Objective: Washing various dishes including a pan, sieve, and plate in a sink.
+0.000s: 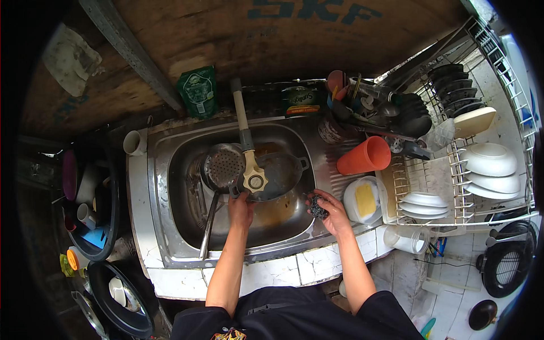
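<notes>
My left hand grips the near-left loop handle of a dark two-handled metal pan, which is held tilted in the steel sink. In my right hand is a dark scouring pad, above the basin's right rim and apart from the pan. A beige plastic tap hides part of the pan. Left of it, a perforated skimmer rests with its long handle over the sink's front edge. Forks and other cutlery lie along the basin's left side. Brownish residue stains the bottom.
Right of the sink are a yellow sponge in a white bowl, an orange cup lying tilted, and a wire dish rack with white dishes. A white mug stands on the left ledge. Black tubs holding dishes flank the counter.
</notes>
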Demonstrator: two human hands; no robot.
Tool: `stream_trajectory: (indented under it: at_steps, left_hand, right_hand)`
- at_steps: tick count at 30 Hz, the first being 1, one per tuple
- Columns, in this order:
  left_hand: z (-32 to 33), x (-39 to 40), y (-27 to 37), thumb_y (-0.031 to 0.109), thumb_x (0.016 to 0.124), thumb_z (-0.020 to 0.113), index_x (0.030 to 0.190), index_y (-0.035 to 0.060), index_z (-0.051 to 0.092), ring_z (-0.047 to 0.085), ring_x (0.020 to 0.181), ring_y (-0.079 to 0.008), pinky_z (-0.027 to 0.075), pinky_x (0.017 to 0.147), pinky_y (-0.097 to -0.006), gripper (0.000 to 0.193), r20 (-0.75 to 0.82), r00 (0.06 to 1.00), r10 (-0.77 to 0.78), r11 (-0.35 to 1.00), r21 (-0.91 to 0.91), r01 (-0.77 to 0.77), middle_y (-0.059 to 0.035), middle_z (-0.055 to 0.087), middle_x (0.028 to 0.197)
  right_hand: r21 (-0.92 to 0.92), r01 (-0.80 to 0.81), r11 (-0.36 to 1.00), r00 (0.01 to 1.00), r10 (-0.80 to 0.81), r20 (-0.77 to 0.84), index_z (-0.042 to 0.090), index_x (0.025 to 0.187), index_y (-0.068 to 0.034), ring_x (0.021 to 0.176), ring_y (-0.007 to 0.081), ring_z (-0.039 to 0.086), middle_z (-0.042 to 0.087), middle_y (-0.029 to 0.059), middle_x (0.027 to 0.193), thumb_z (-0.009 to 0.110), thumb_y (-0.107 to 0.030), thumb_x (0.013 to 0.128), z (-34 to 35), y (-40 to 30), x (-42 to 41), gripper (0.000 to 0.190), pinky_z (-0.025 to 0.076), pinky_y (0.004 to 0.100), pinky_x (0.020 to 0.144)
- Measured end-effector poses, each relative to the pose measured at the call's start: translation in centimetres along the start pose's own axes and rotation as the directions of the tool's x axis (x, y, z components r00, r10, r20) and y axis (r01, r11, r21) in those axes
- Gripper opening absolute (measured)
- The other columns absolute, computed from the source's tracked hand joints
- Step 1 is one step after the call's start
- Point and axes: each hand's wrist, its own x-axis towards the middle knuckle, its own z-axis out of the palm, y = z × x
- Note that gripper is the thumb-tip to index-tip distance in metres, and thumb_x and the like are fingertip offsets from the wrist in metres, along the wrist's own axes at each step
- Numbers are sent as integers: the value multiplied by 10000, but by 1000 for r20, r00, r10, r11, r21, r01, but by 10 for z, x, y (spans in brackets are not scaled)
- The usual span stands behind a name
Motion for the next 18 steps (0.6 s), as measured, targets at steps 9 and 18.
stream_trajectory:
  at_steps: [9, 18]
  left_hand:
    - [0, -3, -12, -100, 811, 465, 1335, 97, 424, 561, 1144, -269, 546, 853, -467, 561, 97, 990, -100, 988, -109, 110, -93, 537, 1249]
    - [16, -8, -9, -65, 846, 503, 1294, 90, 468, 626, 1009, -225, 578, 718, -385, 476, 38, 991, -127, 991, -30, 128, -74, 585, 1178]
  right_hand:
    - [24, -47, 999, 999, 47, -8, 511, 1241, 53, 923, 247, 660, 631, 153, 1059, 580, -65, 915, -5, 7, -3, 354, 568, 364, 794]
    - [-32, -160, 987, 982, 156, -103, 532, 1219, 2, 809, 245, 674, 653, 167, 998, 549, -154, 945, 1, 14, 2, 315, 568, 318, 585]
